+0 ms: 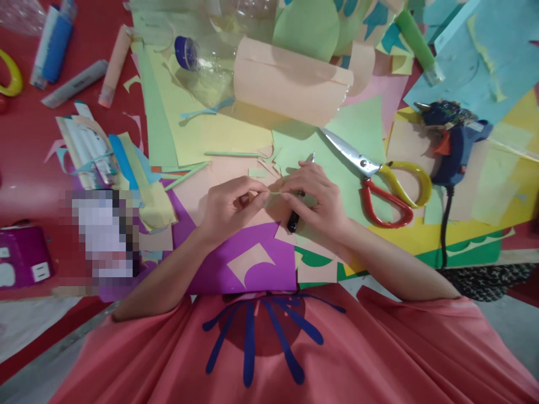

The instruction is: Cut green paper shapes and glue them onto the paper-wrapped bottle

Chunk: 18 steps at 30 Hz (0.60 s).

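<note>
My left hand (pixel 231 206) is closed, its fingertips pinching one end of a thin pale green paper strip (pixel 275 193). My right hand (pixel 314 197) is closed too; it pinches the strip's other end and grips a black-handled tool (pixel 295 219) whose metal tip sticks up past the fingers. Both hands hover over peach and purple paper sheets (pixel 236 264) near the table's front edge. Small paper offcuts (pixel 265 160) lie just beyond the fingers.
Scissors with yellow and red handles (pixel 379 179) lie right of my hands. A blue glue gun (pixel 450 140) with its cord rests further right. A clear plastic bottle (pixel 206 62), a rolled peach sheet (pixel 290 81), glue sticks (pixel 113 64) and markers (pixel 54 42) lie behind on the red table.
</note>
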Each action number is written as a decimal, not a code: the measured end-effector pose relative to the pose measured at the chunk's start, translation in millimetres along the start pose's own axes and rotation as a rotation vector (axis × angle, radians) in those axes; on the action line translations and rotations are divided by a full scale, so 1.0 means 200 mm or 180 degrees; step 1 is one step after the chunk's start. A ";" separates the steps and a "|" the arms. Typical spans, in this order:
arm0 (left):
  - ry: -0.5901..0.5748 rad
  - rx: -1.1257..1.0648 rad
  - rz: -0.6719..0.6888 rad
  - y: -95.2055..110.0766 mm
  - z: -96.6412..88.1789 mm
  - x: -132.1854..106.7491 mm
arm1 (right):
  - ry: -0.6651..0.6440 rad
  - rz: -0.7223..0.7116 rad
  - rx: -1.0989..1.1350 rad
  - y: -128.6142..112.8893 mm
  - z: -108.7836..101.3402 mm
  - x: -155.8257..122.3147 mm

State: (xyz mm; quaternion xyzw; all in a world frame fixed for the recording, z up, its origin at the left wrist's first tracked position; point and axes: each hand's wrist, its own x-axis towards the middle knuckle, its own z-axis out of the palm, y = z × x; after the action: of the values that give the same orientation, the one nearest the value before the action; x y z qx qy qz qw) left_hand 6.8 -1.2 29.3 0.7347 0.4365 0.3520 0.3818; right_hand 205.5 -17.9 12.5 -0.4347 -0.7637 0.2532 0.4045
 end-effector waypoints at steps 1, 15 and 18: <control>0.0006 0.0008 0.0036 0.00 0.00 0.00 | 0.0060 -0.0040 0.0044 0.00 0.00 0.00; 0.0831 -0.0408 -0.0621 -0.02 -0.04 0.02 | 0.0359 0.0338 0.0331 0.03 -0.03 0.01; 0.1006 -0.0311 -0.0632 -0.04 -0.04 0.02 | 0.0368 0.0447 0.0343 0.03 -0.03 0.01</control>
State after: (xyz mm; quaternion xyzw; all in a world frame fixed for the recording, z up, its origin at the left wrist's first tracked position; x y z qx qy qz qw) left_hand -2.3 7.2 27.4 0.6043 0.5437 0.4444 0.3765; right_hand 212.5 -12.9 11.4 -0.4787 -0.6920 0.2962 0.4520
